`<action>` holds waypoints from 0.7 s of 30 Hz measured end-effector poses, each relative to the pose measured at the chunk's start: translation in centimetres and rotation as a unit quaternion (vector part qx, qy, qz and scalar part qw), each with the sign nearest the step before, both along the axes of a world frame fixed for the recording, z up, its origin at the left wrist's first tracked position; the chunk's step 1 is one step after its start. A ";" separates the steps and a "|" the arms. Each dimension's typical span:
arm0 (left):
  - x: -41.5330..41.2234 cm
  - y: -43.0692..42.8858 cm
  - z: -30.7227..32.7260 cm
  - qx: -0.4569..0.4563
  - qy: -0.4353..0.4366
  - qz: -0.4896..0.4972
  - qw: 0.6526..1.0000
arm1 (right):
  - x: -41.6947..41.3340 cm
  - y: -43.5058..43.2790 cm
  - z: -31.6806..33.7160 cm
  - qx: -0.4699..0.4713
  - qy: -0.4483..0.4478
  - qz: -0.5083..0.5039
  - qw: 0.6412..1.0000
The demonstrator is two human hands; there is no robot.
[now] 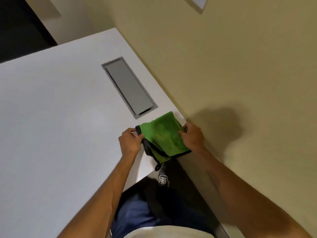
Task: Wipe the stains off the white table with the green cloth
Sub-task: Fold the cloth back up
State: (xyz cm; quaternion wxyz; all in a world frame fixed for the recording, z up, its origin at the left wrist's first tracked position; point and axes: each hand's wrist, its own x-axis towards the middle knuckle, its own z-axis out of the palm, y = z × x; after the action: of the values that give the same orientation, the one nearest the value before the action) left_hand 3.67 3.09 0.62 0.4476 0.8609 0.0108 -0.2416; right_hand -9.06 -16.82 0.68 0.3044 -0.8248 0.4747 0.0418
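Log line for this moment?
left hand: grips green cloth | right hand: grips green cloth | green cloth: at white table corner

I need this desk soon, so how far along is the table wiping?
Done: nothing visible yet; I can't make out stains or wiped patches on the white table. In hand: left hand and right hand grip the folded green cloth at the table's corner. Left: the wiping itself.

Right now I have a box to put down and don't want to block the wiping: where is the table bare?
The table is bare across the wide stretch left of the grey hatch. Only a thin strip runs between hatch and wall. The corner just below the hatch is crowded: the left hand and right hand grip the green cloth there.
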 end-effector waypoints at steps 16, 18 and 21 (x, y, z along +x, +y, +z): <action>-2.6 -6.7 -4.5 0.100 0.127 0.043 0.986 | 3.2 -6.6 -4.9 -0.028 0.050 0.186 0.981; -3.9 -7.2 -5.2 0.070 0.191 0.087 0.975 | 2.9 -6.4 -5.1 -0.044 0.031 0.200 0.978; -4.7 -8.0 -5.8 0.048 0.233 0.160 0.958 | 2.6 -5.9 -5.3 -0.021 0.016 0.250 0.968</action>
State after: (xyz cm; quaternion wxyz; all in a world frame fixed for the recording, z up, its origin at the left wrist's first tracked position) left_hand -1.04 -4.89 -5.16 0.4235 0.7882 0.2642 -0.3601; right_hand -6.49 -22.70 -4.66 0.2590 -0.9228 0.2591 0.1193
